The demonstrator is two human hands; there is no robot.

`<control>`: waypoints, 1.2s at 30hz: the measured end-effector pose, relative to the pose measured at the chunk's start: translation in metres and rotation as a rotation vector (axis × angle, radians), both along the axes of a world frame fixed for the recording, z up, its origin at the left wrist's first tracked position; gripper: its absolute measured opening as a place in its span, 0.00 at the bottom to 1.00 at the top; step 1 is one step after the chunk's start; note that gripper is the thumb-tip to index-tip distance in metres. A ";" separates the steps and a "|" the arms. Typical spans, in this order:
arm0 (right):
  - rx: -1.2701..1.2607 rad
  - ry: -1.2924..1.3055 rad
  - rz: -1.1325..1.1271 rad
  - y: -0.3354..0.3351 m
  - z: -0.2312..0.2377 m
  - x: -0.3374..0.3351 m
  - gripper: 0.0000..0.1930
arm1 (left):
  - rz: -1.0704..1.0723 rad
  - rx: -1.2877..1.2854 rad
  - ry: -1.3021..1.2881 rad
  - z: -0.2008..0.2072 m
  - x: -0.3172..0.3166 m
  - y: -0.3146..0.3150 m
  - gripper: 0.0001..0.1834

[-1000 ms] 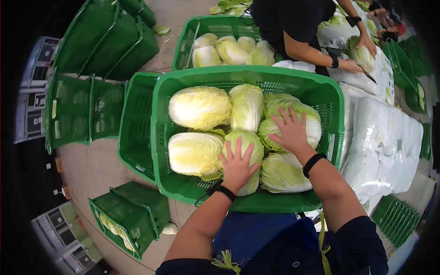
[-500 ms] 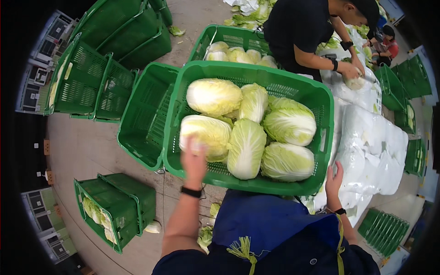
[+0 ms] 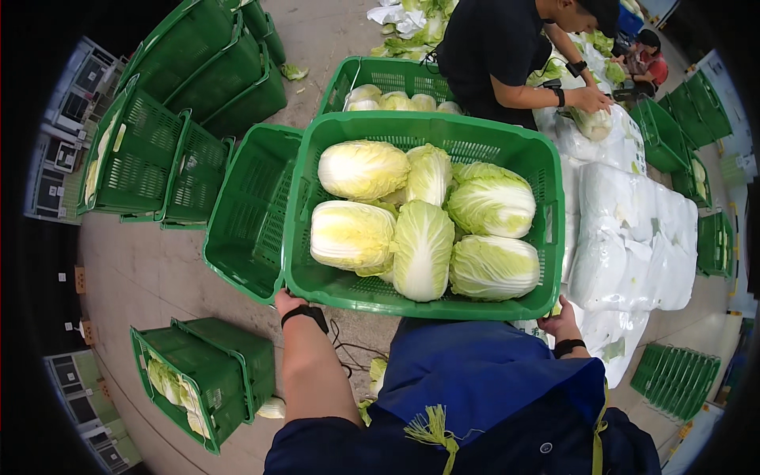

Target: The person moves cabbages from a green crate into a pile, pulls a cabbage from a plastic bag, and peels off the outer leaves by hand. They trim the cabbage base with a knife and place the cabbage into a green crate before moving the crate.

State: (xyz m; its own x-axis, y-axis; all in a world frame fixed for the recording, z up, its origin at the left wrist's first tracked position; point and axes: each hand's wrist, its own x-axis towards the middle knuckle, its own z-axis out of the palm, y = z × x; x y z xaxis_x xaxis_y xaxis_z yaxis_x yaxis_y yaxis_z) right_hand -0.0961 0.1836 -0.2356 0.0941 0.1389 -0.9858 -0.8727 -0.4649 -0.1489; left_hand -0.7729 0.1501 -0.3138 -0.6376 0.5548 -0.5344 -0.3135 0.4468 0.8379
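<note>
A green plastic crate (image 3: 423,310) in front of me holds several napa cabbages, among them a pale yellow one (image 3: 352,235) at the near left and a greener one (image 3: 495,267) at the near right. My left hand (image 3: 291,305) is closed at the crate's near left corner, its fingers partly hidden by the rim. At the near right corner, my right hand (image 3: 561,321) is closed on the crate's edge, with the fingertips curled beneath.
An empty green crate (image 3: 247,214) adjoins on the left; another with cabbages (image 3: 380,73) lies behind. Stacked crates (image 3: 194,71) stand far left, more (image 3: 210,372) near left. A co-worker (image 3: 495,59) handles a cabbage beside white plastic-wrapped packs (image 3: 633,237).
My left hand has left the pale cabbage inside and moved down to the crate's near left corner. My right hand has closed on the near right corner.
</note>
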 end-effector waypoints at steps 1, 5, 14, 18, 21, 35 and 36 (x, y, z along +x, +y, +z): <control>-0.041 -0.003 -0.028 -0.005 -0.008 0.015 0.22 | -0.132 -0.137 0.302 -0.008 -0.010 -0.005 0.15; -0.067 -0.165 -0.276 -0.018 -0.023 0.036 0.26 | 0.694 0.467 -0.412 0.003 -0.005 0.008 0.17; 0.798 -1.381 1.167 -0.051 0.058 -0.036 0.12 | -0.101 0.235 0.159 0.078 0.033 0.003 0.27; 0.862 -1.701 1.477 -0.028 0.074 -0.058 0.20 | -0.607 -0.012 1.330 0.140 0.129 0.051 0.35; 0.823 -1.782 1.565 0.001 0.082 -0.074 0.30 | -0.957 0.068 1.255 0.147 0.206 0.074 0.46; 0.540 -1.473 2.113 0.033 0.046 -0.092 0.37 | -1.356 -0.148 1.155 0.086 0.290 0.116 0.59; 0.527 -1.465 2.120 0.030 0.049 -0.092 0.36 | -1.352 -0.148 1.128 0.084 0.292 0.113 0.58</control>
